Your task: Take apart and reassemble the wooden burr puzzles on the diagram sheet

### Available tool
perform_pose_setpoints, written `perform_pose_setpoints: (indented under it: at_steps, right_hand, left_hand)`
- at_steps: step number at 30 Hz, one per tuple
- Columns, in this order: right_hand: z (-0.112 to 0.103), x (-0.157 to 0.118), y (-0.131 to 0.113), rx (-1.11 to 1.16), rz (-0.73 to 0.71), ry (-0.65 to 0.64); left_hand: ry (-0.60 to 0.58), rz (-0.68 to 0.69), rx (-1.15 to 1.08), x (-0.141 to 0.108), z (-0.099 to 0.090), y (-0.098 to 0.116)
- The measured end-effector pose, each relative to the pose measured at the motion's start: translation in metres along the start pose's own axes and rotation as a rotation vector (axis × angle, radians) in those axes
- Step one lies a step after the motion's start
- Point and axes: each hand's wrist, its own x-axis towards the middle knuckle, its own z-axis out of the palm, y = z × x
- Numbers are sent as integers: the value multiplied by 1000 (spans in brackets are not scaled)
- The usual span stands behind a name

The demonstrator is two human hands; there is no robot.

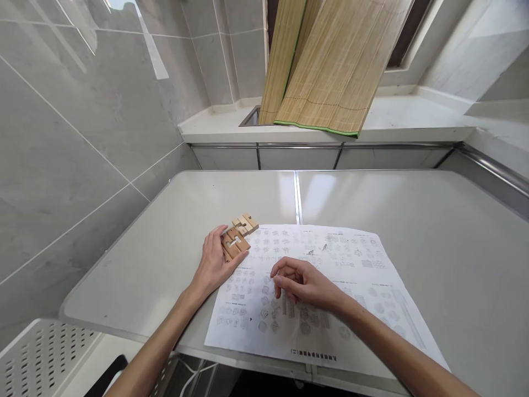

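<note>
My left hand [212, 259] is closed around the edge of a group of brown grooved wooden puzzle pieces [236, 248], with the thumb along the near side and the fingers at the far left. Touching their far end are paler wooden puzzle pieces [246, 223] with notches, lying on the table by the sheet's corner. My right hand [300, 281] is held over a large printed paper sheet [347, 342]. Its fingers curl inward, the index tip close to the thumb, and nothing shows between them. Small diagrams of shapes cover the sheet.
The pale table [413, 204] has a seam down its middle. Behind it, a bamboo blind [330, 66] hangs over a white ledge [397, 118]. Tiled wall [82, 121] rises on the left. A white perforated basket [45, 353] stands below the table's near left edge.
</note>
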Motion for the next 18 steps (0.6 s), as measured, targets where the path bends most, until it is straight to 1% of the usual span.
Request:
perform_pose_setpoints:
  at_steps: [4,11,15,18]
  right_hand:
    - [0,0,0,-1,-2,-5]
    - [-1,-1,-3,-3,-9,-6]
    - [-1,-1,-2,6,-12,-7]
    - [-1,0,-1,8,-16,-11]
  left_hand:
    - [7,4,7,14,-2,8]
    - [-50,21,36,47,1,27]
    - [-94,43,93,59,7,30]
    - [-85,52,115,64,12,29]
